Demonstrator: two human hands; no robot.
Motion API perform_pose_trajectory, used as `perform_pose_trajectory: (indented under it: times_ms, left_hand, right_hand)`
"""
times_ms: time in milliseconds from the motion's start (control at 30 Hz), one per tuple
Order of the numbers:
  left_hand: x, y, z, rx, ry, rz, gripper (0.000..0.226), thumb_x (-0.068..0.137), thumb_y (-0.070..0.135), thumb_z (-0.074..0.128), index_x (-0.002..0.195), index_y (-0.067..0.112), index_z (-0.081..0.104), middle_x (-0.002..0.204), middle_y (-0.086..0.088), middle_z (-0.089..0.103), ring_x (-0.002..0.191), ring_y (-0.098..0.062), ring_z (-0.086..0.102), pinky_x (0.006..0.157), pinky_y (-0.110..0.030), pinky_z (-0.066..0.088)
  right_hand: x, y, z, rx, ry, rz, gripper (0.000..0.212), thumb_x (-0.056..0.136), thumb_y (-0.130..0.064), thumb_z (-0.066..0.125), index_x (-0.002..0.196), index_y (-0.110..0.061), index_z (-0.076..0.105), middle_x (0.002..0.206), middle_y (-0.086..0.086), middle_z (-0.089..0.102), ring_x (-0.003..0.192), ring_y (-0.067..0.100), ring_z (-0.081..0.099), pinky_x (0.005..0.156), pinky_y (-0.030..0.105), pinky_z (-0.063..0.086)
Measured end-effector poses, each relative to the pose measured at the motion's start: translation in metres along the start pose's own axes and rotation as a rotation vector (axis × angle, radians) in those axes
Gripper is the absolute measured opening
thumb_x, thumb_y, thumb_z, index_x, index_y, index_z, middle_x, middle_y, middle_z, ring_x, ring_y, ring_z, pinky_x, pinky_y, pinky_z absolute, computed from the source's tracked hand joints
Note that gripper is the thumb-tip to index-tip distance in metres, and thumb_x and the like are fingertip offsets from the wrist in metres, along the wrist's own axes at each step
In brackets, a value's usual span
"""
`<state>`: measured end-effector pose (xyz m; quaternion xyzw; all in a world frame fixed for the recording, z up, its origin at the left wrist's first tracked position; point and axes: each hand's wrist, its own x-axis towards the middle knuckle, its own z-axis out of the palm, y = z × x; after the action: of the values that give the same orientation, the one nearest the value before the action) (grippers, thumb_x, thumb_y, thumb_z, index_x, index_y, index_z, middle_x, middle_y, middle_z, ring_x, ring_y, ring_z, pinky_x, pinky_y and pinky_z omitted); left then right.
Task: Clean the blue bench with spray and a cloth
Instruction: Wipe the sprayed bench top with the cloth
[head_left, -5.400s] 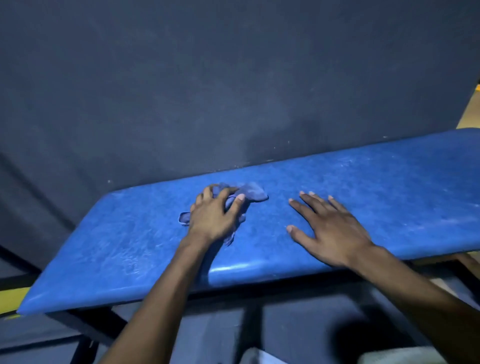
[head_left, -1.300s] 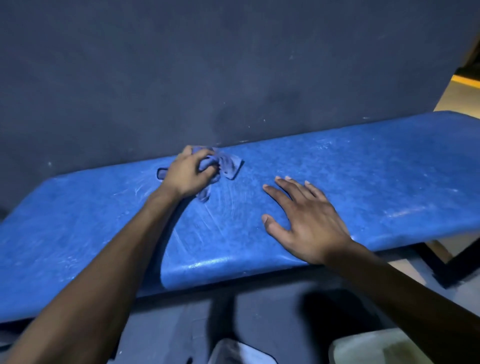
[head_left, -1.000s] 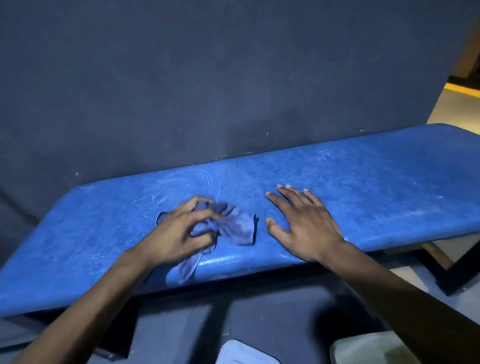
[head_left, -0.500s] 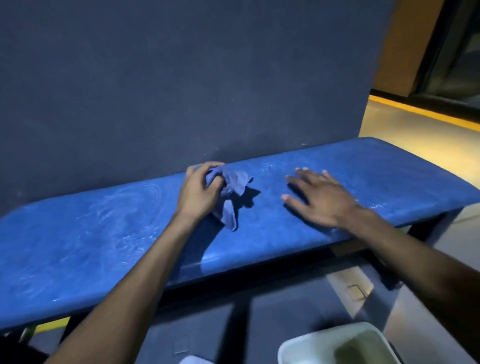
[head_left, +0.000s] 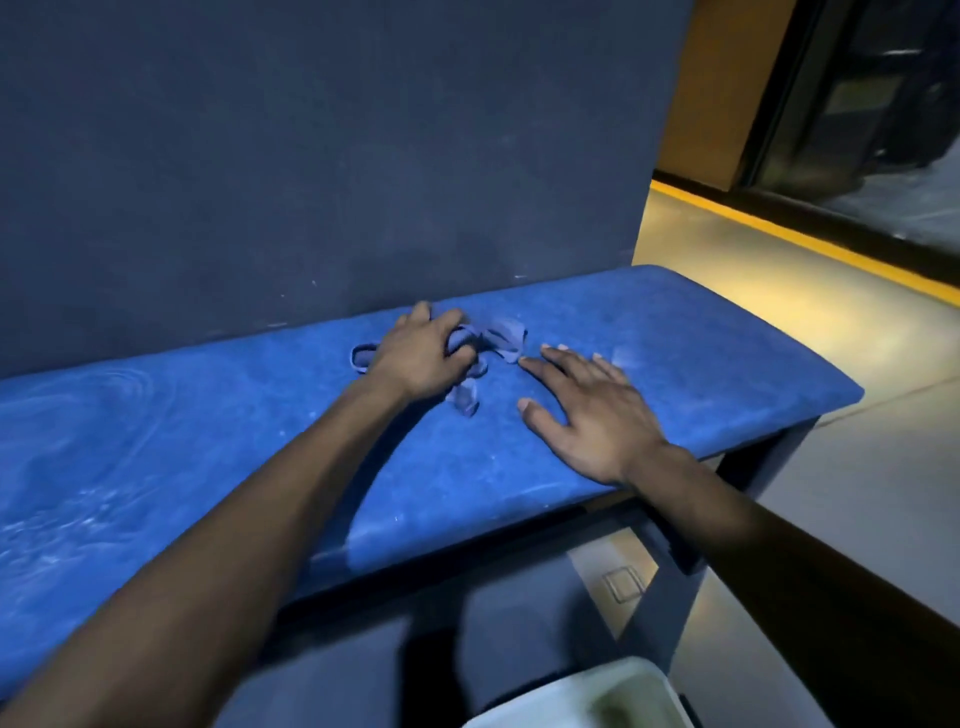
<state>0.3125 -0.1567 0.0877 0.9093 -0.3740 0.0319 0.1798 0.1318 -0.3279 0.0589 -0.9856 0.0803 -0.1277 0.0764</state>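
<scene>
Bin rim (head_left: 587, 696), pale and blurred, sits nearest you at the bottom edge, below the bench; its contents cannot be made out. Above it your two forearms reach forward onto the blue bench (head_left: 701, 364), whose padded top runs from the lower left to a rounded end at the right, against a dark wall (head_left: 311, 156). Your right hand (head_left: 592, 410) lies flat on the pad, fingers straight and spread, holding nothing; it appears to brace you. Just beyond and to its left, your left hand (head_left: 421, 353) has its fingers curled round the bunched cloth (head_left: 498, 338), pressing it to the pad near the back edge; loose tails of cloth stick out on both sides of the fist, one nearly touching your right fingertips. Faint swirl marks show on the pad at far left; the stretch right of your right hand looks, by judgement, not yet wiped. Risks: the trailing tails could fold under and leave streaks, or snag on your right fingers if the stroke runs rightward; the flat right hand blocks that path and may re-soil the pad under it. No spray bottle is in view. No brand, label or writing is legible anywhere. Farthest off, a yellow floor stripe (head_left: 810, 244) borders lit flooring.
</scene>
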Motion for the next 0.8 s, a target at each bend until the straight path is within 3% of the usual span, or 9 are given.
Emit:
perform_pose_trajectory:
  times_ms: [67, 133, 233, 367, 433, 533, 633, 733, 800]
  left_hand:
    - [-0.047, -0.015, -0.012, -0.058, -0.063, 0.207, 0.042, 0.086, 0.060, 0.041, 0.120, 0.039, 0.054, 0.114, -0.005, 0.052, 0.116, -0.029, 0.055, 0.099, -0.040, 0.045]
    - [-0.060, -0.039, -0.022, -0.092, -0.082, 0.270, 0.049, 0.086, 0.057, 0.045, 0.126, 0.032, 0.059, 0.121, -0.002, 0.057, 0.117, -0.020, 0.053, 0.101, -0.033, 0.043]
    - [-0.008, -0.066, -0.022, -0.038, 0.004, 0.120, 0.066, 0.080, 0.059, 0.042, 0.133, 0.025, 0.062, 0.123, -0.007, 0.058, 0.121, -0.027, 0.054, 0.101, -0.034, 0.044]
    - [0.051, -0.033, -0.001, -0.067, 0.021, -0.060, 0.060, 0.083, 0.055, 0.047, 0.136, 0.029, 0.061, 0.129, -0.021, 0.058, 0.128, -0.041, 0.055, 0.104, -0.041, 0.045]
    - [0.037, -0.010, 0.001, -0.054, -0.011, 0.044, 0.064, 0.079, 0.059, 0.045, 0.134, 0.032, 0.061, 0.125, -0.018, 0.057, 0.122, -0.040, 0.059, 0.102, -0.039, 0.046]
    - [-0.027, -0.005, -0.010, -0.081, -0.131, 0.288, 0.043, 0.087, 0.062, 0.046, 0.121, 0.039, 0.058, 0.119, -0.006, 0.055, 0.116, -0.026, 0.059, 0.101, -0.033, 0.045]
    - [-0.085, -0.019, -0.027, -0.092, -0.202, 0.486, 0.037, 0.093, 0.050, 0.050, 0.121, 0.032, 0.063, 0.133, 0.003, 0.054, 0.125, -0.009, 0.052, 0.106, -0.021, 0.037]
    - [-0.051, -0.036, -0.026, -0.082, -0.112, 0.384, 0.057, 0.083, 0.056, 0.044, 0.134, 0.035, 0.061, 0.137, 0.002, 0.056, 0.132, -0.013, 0.052, 0.113, -0.032, 0.039]
    - [-0.015, -0.029, -0.017, -0.070, -0.039, 0.239, 0.071, 0.075, 0.064, 0.037, 0.136, 0.035, 0.059, 0.132, -0.004, 0.059, 0.130, -0.026, 0.054, 0.105, -0.036, 0.044]
  right_hand:
    - [0.000, 0.000, 0.001, 0.002, 0.007, -0.005, 0.072, 0.093, -0.069, 0.019, 0.155, -0.036, 0.032, 0.166, -0.004, 0.029, 0.155, 0.013, 0.018, 0.127, 0.041, 0.009]
    - [0.001, 0.000, 0.002, 0.007, 0.027, 0.002, 0.072, 0.092, -0.068, 0.020, 0.155, -0.036, 0.033, 0.166, -0.004, 0.030, 0.155, 0.012, 0.018, 0.127, 0.040, 0.009]
    - [0.000, -0.002, 0.003, 0.011, 0.020, 0.008, 0.072, 0.092, -0.068, 0.019, 0.156, -0.037, 0.032, 0.167, -0.006, 0.028, 0.155, 0.011, 0.016, 0.127, 0.039, 0.007]
    - [0.001, -0.002, 0.000, 0.013, 0.012, 0.008, 0.071, 0.092, -0.067, 0.019, 0.155, -0.037, 0.032, 0.166, -0.006, 0.028, 0.154, 0.010, 0.016, 0.127, 0.038, 0.007]
    - [0.000, -0.001, 0.001, 0.004, 0.021, 0.003, 0.070, 0.092, -0.066, 0.020, 0.154, -0.036, 0.035, 0.165, -0.005, 0.031, 0.154, 0.011, 0.019, 0.126, 0.038, 0.009]
    - [-0.002, -0.001, 0.001, -0.006, 0.045, -0.001, 0.070, 0.091, -0.061, 0.021, 0.151, -0.030, 0.041, 0.163, -0.001, 0.035, 0.152, 0.015, 0.025, 0.126, 0.038, 0.011]
    - [-0.001, -0.001, 0.002, -0.010, 0.043, -0.013, 0.072, 0.089, -0.055, 0.018, 0.154, -0.031, 0.038, 0.164, -0.002, 0.034, 0.153, 0.015, 0.025, 0.126, 0.039, 0.012]
    - [0.001, 0.000, 0.003, -0.007, 0.042, -0.005, 0.069, 0.091, -0.053, 0.017, 0.155, -0.033, 0.036, 0.164, -0.003, 0.034, 0.153, 0.013, 0.023, 0.126, 0.037, 0.011]
    - [0.000, 0.000, 0.002, -0.005, 0.032, -0.006, 0.069, 0.091, -0.052, 0.017, 0.155, -0.033, 0.036, 0.164, -0.004, 0.033, 0.153, 0.013, 0.022, 0.126, 0.037, 0.010]
